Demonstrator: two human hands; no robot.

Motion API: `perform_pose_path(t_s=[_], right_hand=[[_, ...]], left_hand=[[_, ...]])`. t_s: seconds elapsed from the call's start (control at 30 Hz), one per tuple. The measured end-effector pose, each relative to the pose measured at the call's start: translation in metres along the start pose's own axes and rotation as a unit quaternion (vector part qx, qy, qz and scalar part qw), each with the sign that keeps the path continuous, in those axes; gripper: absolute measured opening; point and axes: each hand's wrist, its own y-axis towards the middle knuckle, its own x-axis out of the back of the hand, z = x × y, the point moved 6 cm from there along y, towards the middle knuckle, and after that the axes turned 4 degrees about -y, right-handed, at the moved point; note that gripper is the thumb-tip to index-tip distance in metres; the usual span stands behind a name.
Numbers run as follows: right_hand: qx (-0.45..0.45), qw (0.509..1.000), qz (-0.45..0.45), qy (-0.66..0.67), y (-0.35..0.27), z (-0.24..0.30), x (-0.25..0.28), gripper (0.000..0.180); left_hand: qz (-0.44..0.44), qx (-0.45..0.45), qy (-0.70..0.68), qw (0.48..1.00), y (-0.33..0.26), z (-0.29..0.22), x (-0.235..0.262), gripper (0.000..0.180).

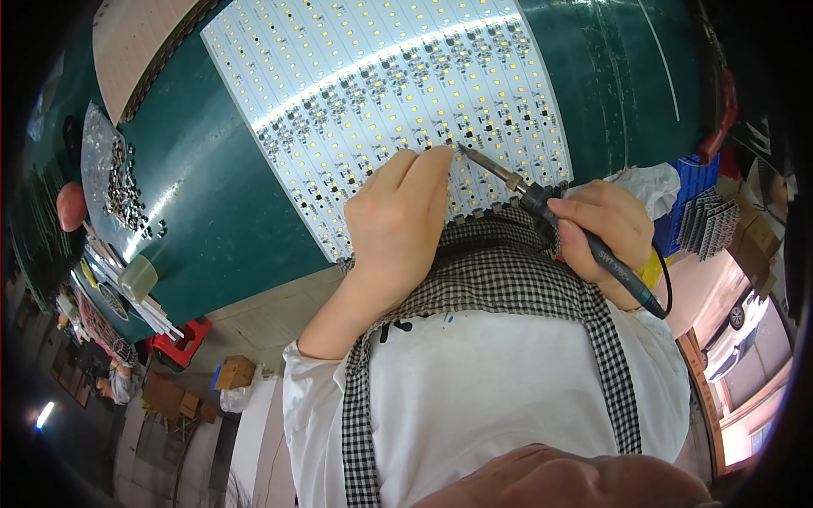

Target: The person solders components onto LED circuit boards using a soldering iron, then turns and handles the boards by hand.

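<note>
A large white LED circuit panel (381,42), dotted with rows of yellow LEDs and small black parts, lies on the green table in front of me. My right hand (605,224) grips a soldering iron (535,200) with a dark handle. The iron slants to the upper left, its tip at or just above the panel. My left hand (396,216) rests on the panel's near part with its fingers bent together. Its fingertips are close beside the iron's tip; whatever they pinch, if anything, is hidden.
On the green table (220,220), a clear plastic bag (97,161) with small black-and-silver parts lies left. A translucent cup (137,278) stands near the left edge. A blue crate (696,195) sits at right, beside crumpled white plastic (656,188). The iron's black cord (669,271) loops by my right forearm.
</note>
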Motion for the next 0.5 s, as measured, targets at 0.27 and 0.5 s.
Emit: perform_pose_path(t_s=[0.27,0.5], right_hand=[[0.010,1.000,-0.025,-0.014,-0.004,0.004,0.005,0.010],[-0.023,1.000,-0.006,-0.006,-0.001,0.004,-0.003,0.010]], left_hand=[[-0.068,-0.010,-0.017,0.997,-0.004,0.003,0.010,0.013],[-0.069,0.003,-0.021,0.997,-0.007,0.007,0.013,0.012]])
